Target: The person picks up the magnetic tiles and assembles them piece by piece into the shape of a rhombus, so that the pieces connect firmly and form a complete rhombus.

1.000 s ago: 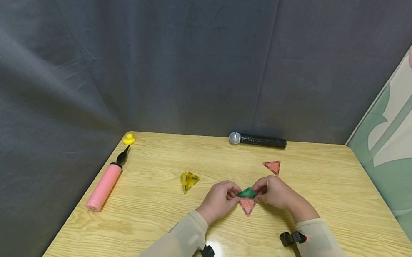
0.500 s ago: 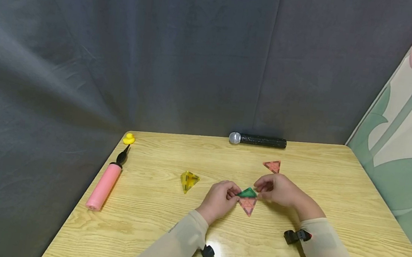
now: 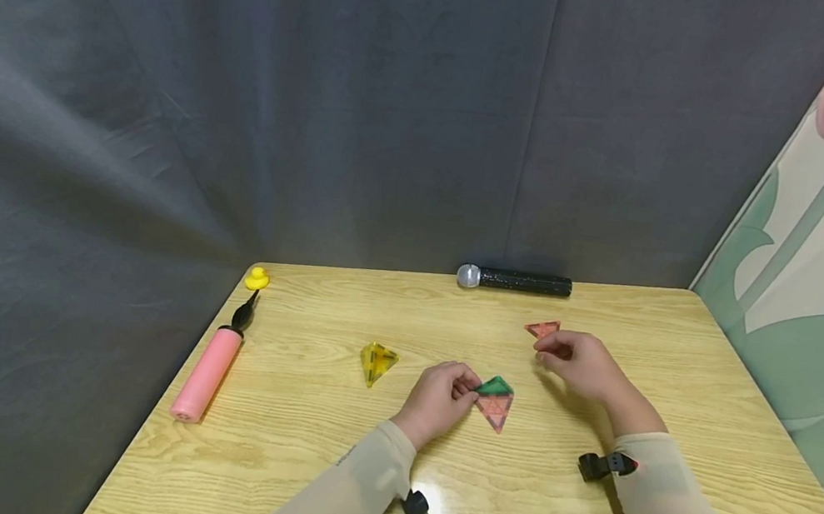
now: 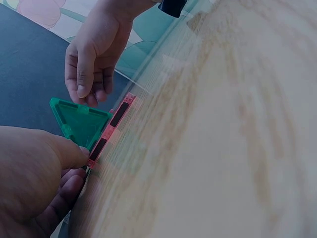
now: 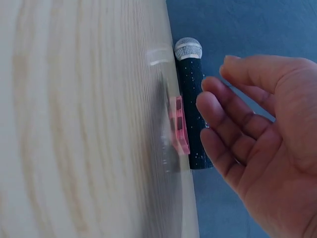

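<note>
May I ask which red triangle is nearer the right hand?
The far red triangle, in front of the microphone; the other red triangle meets the green triangle beside the left hand.

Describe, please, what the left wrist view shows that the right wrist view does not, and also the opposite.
Only the left wrist view shows the left hand, the green tile, the near red tile at its edge, and the flower mural.

Only the right wrist view shows the microphone and, as far as I can tell, the far red tile.

Both show the right hand, the table and the dark curtain.
</note>
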`<state>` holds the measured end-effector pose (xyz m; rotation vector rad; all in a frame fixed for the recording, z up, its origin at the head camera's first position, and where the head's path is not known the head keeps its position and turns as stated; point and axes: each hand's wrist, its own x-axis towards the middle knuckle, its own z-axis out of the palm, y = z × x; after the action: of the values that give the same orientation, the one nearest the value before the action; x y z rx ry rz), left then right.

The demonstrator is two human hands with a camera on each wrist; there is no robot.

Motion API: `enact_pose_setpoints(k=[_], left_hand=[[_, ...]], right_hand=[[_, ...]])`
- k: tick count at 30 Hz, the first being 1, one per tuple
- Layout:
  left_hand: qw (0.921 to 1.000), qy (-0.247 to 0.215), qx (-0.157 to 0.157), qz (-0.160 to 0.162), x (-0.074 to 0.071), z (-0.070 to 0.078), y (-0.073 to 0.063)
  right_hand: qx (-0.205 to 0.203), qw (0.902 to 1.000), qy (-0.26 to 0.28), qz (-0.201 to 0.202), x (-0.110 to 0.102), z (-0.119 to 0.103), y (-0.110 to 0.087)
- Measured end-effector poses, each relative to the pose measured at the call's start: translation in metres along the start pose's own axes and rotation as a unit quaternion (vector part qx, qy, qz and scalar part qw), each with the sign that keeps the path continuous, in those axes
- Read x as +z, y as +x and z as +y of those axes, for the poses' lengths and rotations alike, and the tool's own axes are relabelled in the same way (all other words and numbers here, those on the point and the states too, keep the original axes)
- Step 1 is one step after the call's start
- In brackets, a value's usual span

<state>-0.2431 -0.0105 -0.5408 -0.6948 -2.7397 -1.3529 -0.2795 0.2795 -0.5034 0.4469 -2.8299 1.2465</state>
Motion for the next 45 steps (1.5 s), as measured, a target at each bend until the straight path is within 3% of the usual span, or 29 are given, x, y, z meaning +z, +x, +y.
enact_pose_setpoints(k=[7, 19, 45], left_hand=[[1.0, 0.0, 0.001, 0.0, 0.001, -0.001, 0.0], [0.9999, -0.009, -0.002, 0.006, 0.001, -0.002, 0.0], [1.0, -0.006, 0.002, 0.007, 0.001, -0.002, 0.001]], right_hand=[[0.043, 0.998, -0.017, 0.044, -0.008, 0.004, 0.0], [0.084, 0.9927, -0.028, 0.083, -0.015, 0.015, 0.015], [0.1, 0.9949, 0.015, 0.008, -0.014, 0.049, 0.05]])
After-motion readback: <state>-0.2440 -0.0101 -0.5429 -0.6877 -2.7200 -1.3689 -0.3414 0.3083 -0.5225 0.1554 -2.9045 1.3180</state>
